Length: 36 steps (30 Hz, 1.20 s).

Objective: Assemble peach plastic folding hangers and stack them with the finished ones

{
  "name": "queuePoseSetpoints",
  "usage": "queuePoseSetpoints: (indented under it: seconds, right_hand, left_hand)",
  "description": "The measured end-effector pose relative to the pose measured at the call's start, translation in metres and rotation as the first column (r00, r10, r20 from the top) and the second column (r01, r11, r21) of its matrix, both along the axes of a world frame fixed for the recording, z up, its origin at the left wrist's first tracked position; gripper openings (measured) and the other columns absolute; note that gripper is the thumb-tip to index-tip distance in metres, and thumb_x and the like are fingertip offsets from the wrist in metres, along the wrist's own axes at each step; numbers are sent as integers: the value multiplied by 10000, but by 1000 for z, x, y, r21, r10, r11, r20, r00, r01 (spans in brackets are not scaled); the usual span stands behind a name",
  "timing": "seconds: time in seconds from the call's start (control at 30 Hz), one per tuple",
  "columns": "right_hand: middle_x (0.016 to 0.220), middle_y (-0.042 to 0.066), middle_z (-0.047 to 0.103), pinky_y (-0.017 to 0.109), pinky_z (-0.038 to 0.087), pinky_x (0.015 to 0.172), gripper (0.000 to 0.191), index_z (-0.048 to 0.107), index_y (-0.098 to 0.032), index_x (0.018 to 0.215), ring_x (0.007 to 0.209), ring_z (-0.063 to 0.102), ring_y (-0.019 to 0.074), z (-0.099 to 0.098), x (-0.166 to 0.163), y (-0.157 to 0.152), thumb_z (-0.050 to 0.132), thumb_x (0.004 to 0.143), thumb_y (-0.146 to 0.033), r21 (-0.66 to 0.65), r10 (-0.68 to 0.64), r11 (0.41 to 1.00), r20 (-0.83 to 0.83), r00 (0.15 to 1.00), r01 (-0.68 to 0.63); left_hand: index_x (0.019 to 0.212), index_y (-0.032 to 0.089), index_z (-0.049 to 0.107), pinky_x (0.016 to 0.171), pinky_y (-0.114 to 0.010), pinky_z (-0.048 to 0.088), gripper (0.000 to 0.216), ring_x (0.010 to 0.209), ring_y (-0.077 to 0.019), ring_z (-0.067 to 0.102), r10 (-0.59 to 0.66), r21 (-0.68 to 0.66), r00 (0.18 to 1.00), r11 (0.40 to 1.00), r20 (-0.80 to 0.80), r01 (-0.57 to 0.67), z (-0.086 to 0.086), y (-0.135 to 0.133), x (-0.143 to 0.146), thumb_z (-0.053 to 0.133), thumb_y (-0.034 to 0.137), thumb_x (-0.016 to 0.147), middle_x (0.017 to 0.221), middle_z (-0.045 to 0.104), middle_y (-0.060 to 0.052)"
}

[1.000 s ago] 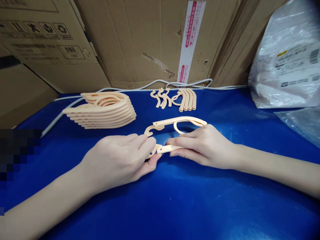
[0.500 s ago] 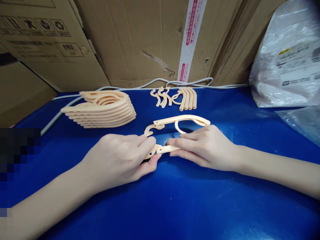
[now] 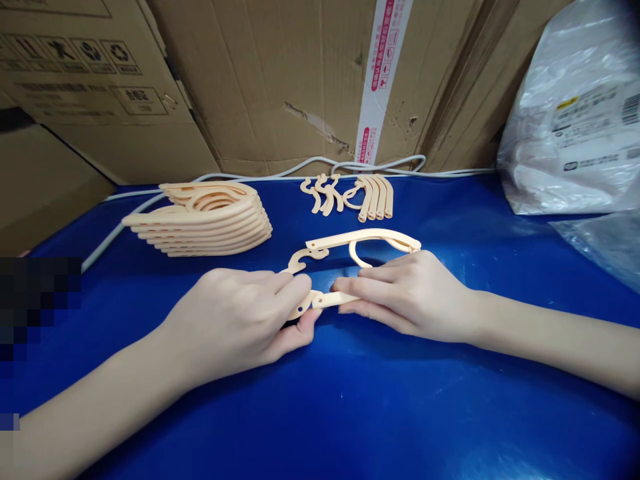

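My left hand [image 3: 255, 313] is closed on a cream plastic hanger hook [image 3: 303, 259]; its curved end sticks out above the fingers and its holed end shows below them. My right hand [image 3: 405, 293] grips a folding hanger body [image 3: 364, 237] of the same cream plastic. One long arm of the body runs across the far side, and its lower arm points at my left thumb. The end of that lower arm meets the holed end of the hook at my left fingertips. My palms hide much of both parts.
A neat stack of folded cream hanger bodies [image 3: 210, 227] lies at the back left. Several loose hooks [image 3: 325, 193] and curved arms [image 3: 377, 199] lie behind my hands. A white cable [image 3: 280, 177] runs along cardboard boxes [image 3: 280, 80]. At right is a plastic bag [image 3: 565, 120].
Almost nothing differs. Both hands keep their grip, and the hanger body and hook have shifted only very slightly.
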State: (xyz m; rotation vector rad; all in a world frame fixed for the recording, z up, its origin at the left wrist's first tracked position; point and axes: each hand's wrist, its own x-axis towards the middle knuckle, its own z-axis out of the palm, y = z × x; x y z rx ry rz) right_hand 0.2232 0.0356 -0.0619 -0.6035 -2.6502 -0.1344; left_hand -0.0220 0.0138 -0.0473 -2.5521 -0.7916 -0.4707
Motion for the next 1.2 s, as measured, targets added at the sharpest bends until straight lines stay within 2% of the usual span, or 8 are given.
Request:
queuePoseSetpoints:
  seconds: [0.17, 0.43, 0.67, 0.93, 1.2]
  right_hand:
    - [824, 5, 767, 250, 395, 519, 355, 713, -172, 1151, 586, 683, 110, 1, 1, 0, 411, 1072, -341, 2, 1, 1000, -15, 1000, -1]
    - [854, 25, 768, 241, 416, 534, 363, 702, -166, 1196, 603, 682, 111, 1, 1, 0, 410, 1071, -342, -28, 13, 1000, -5, 1000, -13]
    - [785, 18, 745, 253, 418, 525, 366, 698, -145, 1178, 593, 668, 118, 0, 1, 3, 408, 1071, -341, -4, 78, 997, 27, 997, -78]
    - [846, 10, 768, 249, 400, 526, 358, 692, -164, 1148, 608, 678, 106, 2, 2, 1, 392, 1078, -346, -18, 4, 1000, 4, 1000, -4]
    - [795, -2, 764, 252, 394, 509, 335, 706, -166, 1090, 598, 683, 106, 1, -2, 0, 415, 1069, -331, 66, -39, 997, -10, 999, 40]
  left_hand:
    - [629, 228, 402, 404, -294, 276, 329, 362, -119, 475, -7, -14, 1000, 1000, 14, 7, 0, -1, 0, 428, 212, 957, 481, 445, 65]
    - [659, 219, 417, 444, -287, 247, 304, 401, -110, 477, -10, -46, 1000, 999, 14, 10, 0, 0, -2, 430, 207, 962, 493, 467, 62]
    - [690, 210, 437, 444, -277, 267, 291, 419, -99, 456, -133, -232, 991, 964, 7, 131, 4, 1, -5, 406, 202, 979, 552, 488, 58]
    - [686, 219, 432, 413, -298, 259, 311, 394, -128, 499, -1, -68, 1000, 998, 0, 1, 3, -4, -1, 357, 210, 988, 514, 464, 54]
    - [679, 222, 440, 392, -289, 285, 301, 393, -133, 547, 47, -22, 999, 999, 1, -47, 7, -3, 1, 365, 212, 971, 506, 519, 45]
